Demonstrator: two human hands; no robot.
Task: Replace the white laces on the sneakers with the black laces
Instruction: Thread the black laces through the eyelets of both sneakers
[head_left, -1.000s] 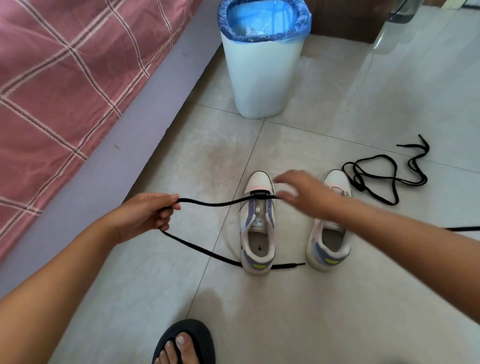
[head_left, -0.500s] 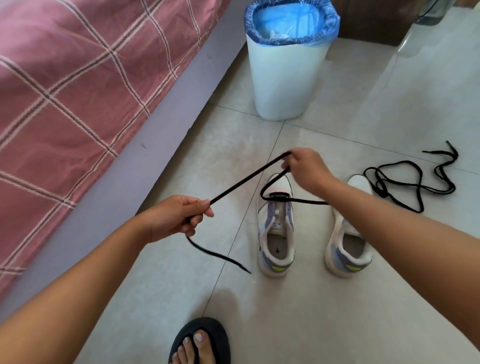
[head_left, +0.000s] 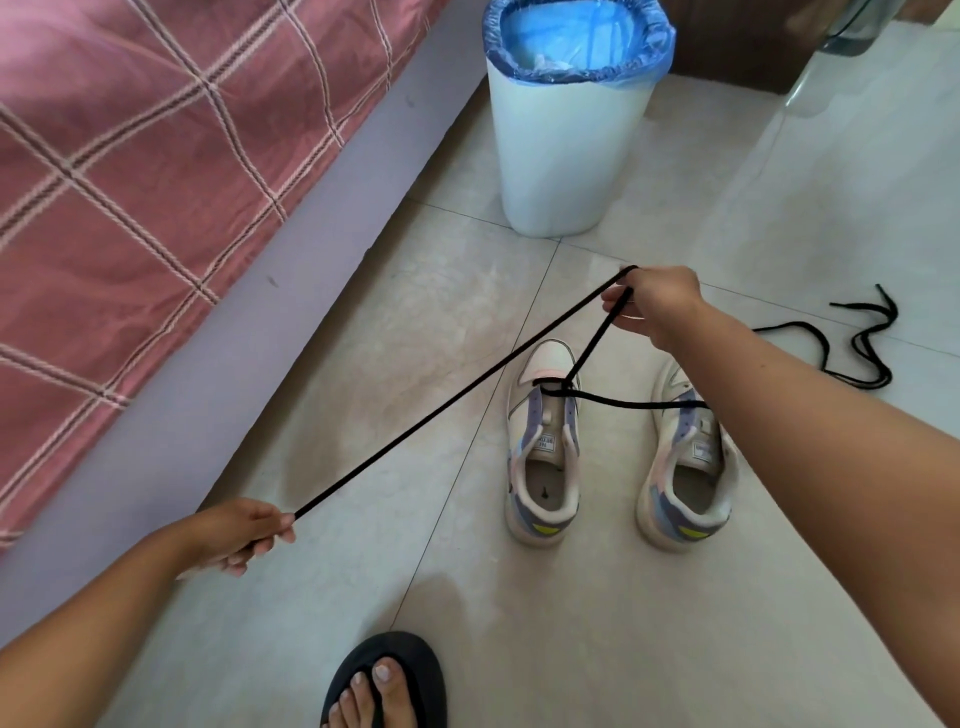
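The left hand (head_left: 236, 535) pinches one end of a black lace (head_left: 447, 402), stretched taut up to the right hand (head_left: 657, 304), whose curled fingers grip it above the left sneaker (head_left: 545, 447). From there the lace drops to that sneaker's front eyelets and trails across to the right sneaker (head_left: 685, 467). A second black lace (head_left: 857, 343) lies on the tiled floor (head_left: 571, 623), beyond the right forearm

Spare lace (head_left: 862, 338) — partly behind forearm
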